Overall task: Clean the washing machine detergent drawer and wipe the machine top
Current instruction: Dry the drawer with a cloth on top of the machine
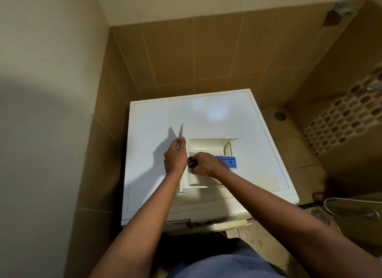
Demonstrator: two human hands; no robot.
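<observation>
Obs: left hand (175, 157) fingers gripped drawer (208, 146) at 9 o'clock edge; right hand (203, 164) fingers curled round dark wad (191, 161). Best: brace firmly, scrub corners.

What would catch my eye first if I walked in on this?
The white detergent drawer, pulled out and lying on the washing machine top, with a bright blue insert at its right end. The left hand holds the drawer's left side while the right hand reaches inside it, curled round a small dark thing.
</observation>
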